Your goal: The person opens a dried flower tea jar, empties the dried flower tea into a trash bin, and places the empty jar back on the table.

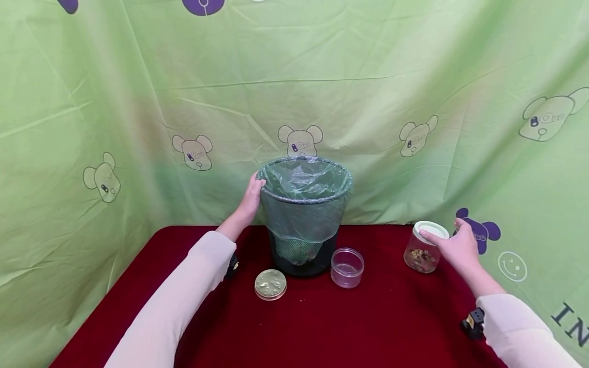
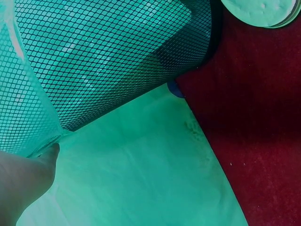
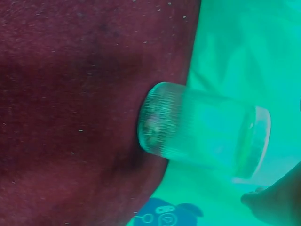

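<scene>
Gripping the bin (image 1: pixel 327 253), is it, that left hand (image 1: pixel 250 197)?

Seems so: it's curled at the rim, on the edge of the thin bag (image 1: pixel 301 186). A hard tug there could, I'd judge, drag the bag loose or tip the bin.

And the right hand (image 1: pixel 460 250)?

Spread wide, thumb over the white lid (image 1: pixel 433 228) of the jar (image 1: pixel 418 248), fingers apart from the lid's other side. Whether the thumb touches, I can't tell; nothing is clasped.

Where's the jar?

Standing on the red table (image 1: pixel 391 327), far right, close to the edge and the green curtain (image 1: pixel 221 102). A careless nudge might send it over, and if the lid sits loose, holding by that alone might drop the jar.

Anything in the way?

A lidless clear tub (image 1: pixel 347 280) between jar and bin; a low sweep leftward could clip it. A gold-topped disc (image 1: pixel 270 283) lies near the bin's base too
</scene>
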`<state>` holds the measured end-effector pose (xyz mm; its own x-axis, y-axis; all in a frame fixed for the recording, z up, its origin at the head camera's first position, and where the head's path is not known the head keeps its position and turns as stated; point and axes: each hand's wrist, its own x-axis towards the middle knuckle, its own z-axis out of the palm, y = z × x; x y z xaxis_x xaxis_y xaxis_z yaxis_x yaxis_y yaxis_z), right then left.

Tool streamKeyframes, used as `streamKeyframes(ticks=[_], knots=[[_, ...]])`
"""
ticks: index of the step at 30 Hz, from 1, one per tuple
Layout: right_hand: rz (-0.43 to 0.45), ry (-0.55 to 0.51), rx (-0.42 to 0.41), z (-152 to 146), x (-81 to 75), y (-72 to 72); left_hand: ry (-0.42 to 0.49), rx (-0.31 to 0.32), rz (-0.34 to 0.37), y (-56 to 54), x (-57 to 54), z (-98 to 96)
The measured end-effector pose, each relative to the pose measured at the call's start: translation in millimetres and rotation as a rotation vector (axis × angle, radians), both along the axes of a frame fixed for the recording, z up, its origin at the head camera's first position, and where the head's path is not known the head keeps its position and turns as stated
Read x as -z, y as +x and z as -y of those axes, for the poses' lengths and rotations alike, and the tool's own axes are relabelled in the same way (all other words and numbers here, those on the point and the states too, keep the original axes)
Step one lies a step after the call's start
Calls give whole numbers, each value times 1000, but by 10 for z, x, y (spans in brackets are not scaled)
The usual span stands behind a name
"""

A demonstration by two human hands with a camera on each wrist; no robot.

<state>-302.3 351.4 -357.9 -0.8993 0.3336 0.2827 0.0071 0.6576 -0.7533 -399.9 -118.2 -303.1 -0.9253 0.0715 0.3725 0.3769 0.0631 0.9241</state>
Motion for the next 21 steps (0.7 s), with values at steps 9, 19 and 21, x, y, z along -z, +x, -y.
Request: streamKeyframes(ticks=[9, 19, 21], knots=[[31, -30, -9, -79, 265, -54, 7, 11, -27, 5, 1, -12], [26, -76, -50, -80, 425, -130, -3, -1, -11, -2, 4, -4], [37, -96, -59, -78, 447, -144, -5, -4, -6, -1, 1, -2]])
